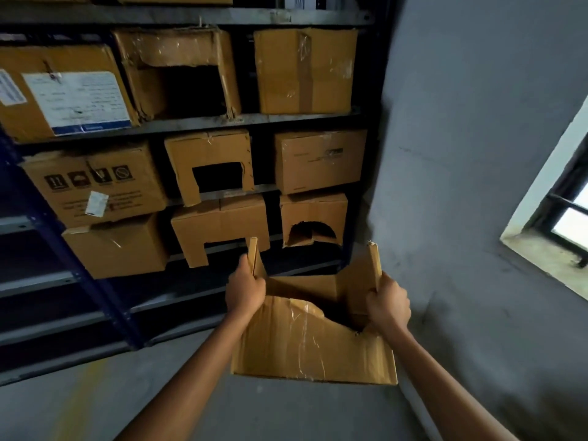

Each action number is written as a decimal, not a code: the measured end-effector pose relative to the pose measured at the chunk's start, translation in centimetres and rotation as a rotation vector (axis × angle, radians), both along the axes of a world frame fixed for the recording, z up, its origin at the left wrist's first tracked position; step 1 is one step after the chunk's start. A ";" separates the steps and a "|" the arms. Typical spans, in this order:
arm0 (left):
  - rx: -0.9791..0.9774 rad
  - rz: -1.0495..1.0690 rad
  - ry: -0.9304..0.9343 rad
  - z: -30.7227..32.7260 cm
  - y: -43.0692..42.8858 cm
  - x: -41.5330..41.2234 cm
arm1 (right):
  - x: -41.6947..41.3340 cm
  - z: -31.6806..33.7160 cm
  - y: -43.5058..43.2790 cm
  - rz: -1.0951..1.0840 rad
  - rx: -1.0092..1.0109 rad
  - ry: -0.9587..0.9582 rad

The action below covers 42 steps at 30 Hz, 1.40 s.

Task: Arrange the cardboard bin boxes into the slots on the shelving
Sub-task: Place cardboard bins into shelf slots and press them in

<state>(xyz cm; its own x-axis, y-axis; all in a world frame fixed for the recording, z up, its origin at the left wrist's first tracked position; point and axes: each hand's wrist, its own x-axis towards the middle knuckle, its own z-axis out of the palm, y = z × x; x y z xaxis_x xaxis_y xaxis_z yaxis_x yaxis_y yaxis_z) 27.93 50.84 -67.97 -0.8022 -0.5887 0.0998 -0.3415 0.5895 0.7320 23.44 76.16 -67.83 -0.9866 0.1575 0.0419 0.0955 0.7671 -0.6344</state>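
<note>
The left hand [245,292] and right hand [388,302], level with each other, are gripping the cardboard bin box [305,345] by its side flaps, fingers curled round them, holding it in the air just before the lower right corner of the shelving [197,122].
</note>
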 end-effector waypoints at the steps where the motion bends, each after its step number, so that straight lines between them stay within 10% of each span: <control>1: -0.010 0.006 0.029 1.0 0.4 -0.4 | -0.3 1.1 0.3 0.003 0.001 0.033; 29: -0.333 -0.004 1.005 40.2 14.5 -5.1 | -6.9 38.3 15.1 0.031 -0.288 0.994; 42: -0.494 0.088 1.239 44.9 17.3 -8.9 | -12.7 44.2 18.1 0.110 -0.408 1.115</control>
<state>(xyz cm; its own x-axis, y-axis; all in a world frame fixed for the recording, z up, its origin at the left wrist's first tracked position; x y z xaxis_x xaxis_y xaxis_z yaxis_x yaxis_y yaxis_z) 19.06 68.14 -23.09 0.0100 -0.3250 0.9457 0.3385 0.8910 0.3026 10.77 94.28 -23.62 -0.4468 0.2752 0.8512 -0.7171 0.4587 -0.5247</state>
